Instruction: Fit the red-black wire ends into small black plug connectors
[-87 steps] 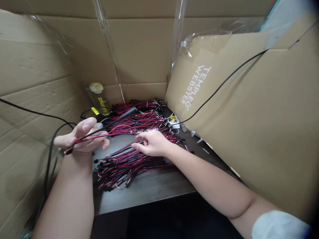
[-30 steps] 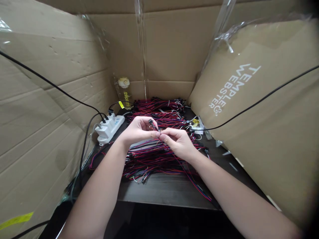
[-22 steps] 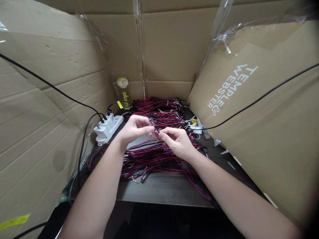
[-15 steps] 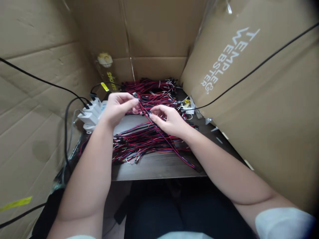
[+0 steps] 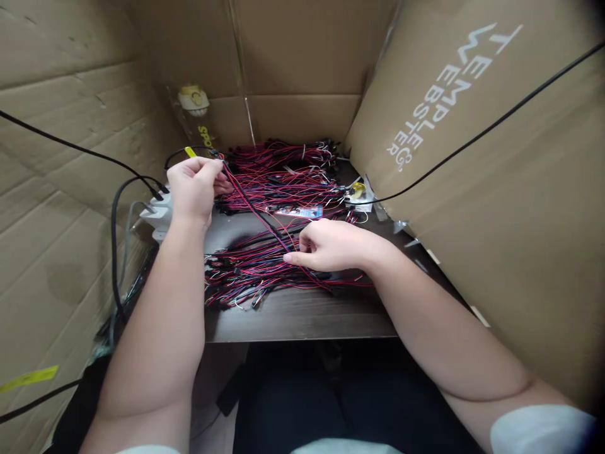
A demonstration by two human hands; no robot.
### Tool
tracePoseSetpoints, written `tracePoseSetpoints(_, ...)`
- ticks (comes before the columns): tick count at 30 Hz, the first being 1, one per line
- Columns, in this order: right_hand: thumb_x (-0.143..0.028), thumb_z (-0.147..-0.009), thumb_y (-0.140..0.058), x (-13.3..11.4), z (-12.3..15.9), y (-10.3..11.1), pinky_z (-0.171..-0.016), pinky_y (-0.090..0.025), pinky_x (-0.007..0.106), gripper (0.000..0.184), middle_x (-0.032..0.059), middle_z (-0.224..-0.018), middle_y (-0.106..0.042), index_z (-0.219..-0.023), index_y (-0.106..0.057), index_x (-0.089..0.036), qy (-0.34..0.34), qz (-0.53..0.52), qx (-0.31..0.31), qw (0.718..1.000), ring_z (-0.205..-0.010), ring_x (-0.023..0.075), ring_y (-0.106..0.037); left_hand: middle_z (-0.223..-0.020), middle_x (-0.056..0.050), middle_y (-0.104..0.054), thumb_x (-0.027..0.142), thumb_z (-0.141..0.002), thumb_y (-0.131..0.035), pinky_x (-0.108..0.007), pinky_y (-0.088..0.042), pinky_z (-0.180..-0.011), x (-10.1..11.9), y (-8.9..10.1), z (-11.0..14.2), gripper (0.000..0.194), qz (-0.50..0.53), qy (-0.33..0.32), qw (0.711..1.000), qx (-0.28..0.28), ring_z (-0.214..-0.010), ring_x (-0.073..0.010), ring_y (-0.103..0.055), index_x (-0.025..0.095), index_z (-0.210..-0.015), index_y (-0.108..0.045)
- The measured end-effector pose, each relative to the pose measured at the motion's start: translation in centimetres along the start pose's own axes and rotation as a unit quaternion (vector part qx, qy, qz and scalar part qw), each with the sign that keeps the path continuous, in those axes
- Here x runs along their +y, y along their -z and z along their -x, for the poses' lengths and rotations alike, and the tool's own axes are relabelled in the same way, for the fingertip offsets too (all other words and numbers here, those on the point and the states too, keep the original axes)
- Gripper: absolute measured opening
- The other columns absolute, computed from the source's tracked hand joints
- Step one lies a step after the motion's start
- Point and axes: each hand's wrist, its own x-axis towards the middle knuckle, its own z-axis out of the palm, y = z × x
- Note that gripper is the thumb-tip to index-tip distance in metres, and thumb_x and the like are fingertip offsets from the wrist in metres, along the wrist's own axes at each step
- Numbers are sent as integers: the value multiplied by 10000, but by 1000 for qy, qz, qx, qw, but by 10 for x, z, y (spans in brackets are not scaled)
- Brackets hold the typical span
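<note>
Our left hand point(image 5: 218, 171) clamps the wires point(image 5: 246, 198); whether our right hand point(image 5: 326, 246) grips, we can't tell; tugging may snag the pile point(image 5: 250, 268).

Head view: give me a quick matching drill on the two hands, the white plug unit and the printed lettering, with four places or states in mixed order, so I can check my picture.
1. left hand
2. right hand
3. white plug unit
4. white lettering

A. partly hidden, with black cables running to it
B. raised, pinching the wire bundle near its far end
C. on the right-hand cardboard panel
D. over the near wire pile, thumb out and apart from the curled fingers

Pairs: 1-B, 2-D, 3-A, 4-C
</note>
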Motion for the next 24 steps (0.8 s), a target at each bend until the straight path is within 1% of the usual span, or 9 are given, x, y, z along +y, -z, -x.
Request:
tracePoseSetpoints(3, -513, -907, -601, 0, 2, 3, -523, -312, 278, 381, 29, -663, -665, -734, -684, -184, 6, 0, -21, 1000, -547, 135, -515, -553, 29, -597, 230, -853, -701, -220, -500, -493, 3, 3, -2, 250, 87, 28, 996, -12, -491, -89, -566, 209, -623, -605)
tracePoseSetpoints(7, -292, -842, -643, 4, 1, 6, -530, -367, 246, 151, 10, -681, -678, -867, -720, -164, 43, -67, -57, 995, -549, 116, -538, -568, 27, -574, 163, -897, -611, -192, -524, -534, 9, 6, -3, 271, 173, 35, 984, -5, -523, -75, -569, 204, -630, -584)
tracePoseSetpoints(10, -222, -798, -648, 4, 0, 4, -529, -388, 235, 188, 7, -690, -686, -945, -746, -157, 70, -99, -77, 990, -562, 119, -554, -568, 33, -576, 164, -915, -599, -178, -553, -548, 11, 9, -5, 257, 191, 59, 980, 15, -522, -82, -568, 228, -667, -582)
tracePoseSetpoints(14, -211, -795, -647, 2, -3, 0, -510, -368, 242, 136, 11, -640, -670, -850, -755, -149, 64, -94, -107, 988, -530, 116, -534, -564, 39, -577, 172, -933, -574, -167, -563, -559, 10, 13, -9, 245, 210, 69, 975, 33, -519, -80, -578, 227, -694, -577)
tracePoseSetpoints(16, -202, -796, -648, 2, -5, -2, -512, -369, 243, 111, 5, -626, -661, -824, -742, -150, 66, -93, -115, 987, -520, 111, -525, -562, 44, -573, 183, -929, -593, -168, -558, -557, 10, 14, -10, 239, 215, 67, 974, 35, -513, -77, -579, 223, -693, -577)
tracePoseSetpoints(19, -199, -801, -646, 4, -8, -5, -519, -372, 240, 93, -9, -626, -649, -820, -726, -156, 81, -100, -114, 985, -523, 104, -516, -565, 54, -563, 195, -921, -629, -172, -547, -570, 10, 15, -9, 241, 222, 65, 972, 35, -510, -71, -579, 215, -686, -575)
tracePoseSetpoints(24, -188, -790, -631, 9, -11, -8, -518, -383, 231, 100, -24, -611, -620, -816, -722, -156, 95, -138, -94, 981, -530, 101, -511, -566, 59, -548, 157, -937, -593, -183, -529, -604, 14, 14, -7, 253, 249, 58, 966, 33, -509, -58, -563, 193, -688, -565)
